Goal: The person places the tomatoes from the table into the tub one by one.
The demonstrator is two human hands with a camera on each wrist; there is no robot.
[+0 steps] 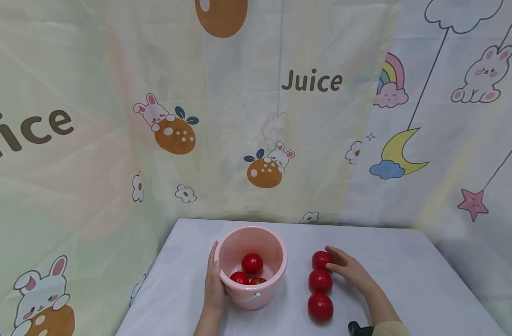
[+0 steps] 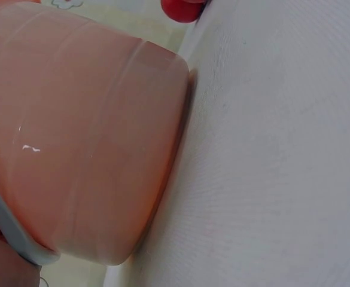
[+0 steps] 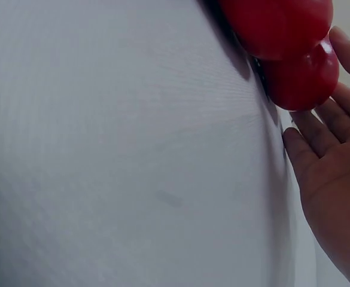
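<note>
A pink bucket [image 1: 252, 298] stands on the table with several red tomatoes [image 1: 252, 264] inside. My left hand [image 1: 214, 287] holds its left side, fingers reaching up to the rim. The bucket wall [image 2: 91, 131] fills much of the left wrist view, its pale handle [image 2: 13, 227] hanging down. To the right of the bucket, three tomatoes lie in a row: the near one [image 1: 320, 307], the middle one [image 1: 320, 281] and the far one [image 1: 321, 260]. My right hand [image 1: 350, 269] grips the far tomato [image 3: 303, 78] from its right, thumb and fingers on opposite sides.
A white cloth covers the table [image 1: 176, 280]. Patterned curtains [image 1: 239, 116] hang behind it and along both sides. A small black object [image 1: 359, 329] shows beside my right sleeve [image 1: 391, 328] at the front edge of the view.
</note>
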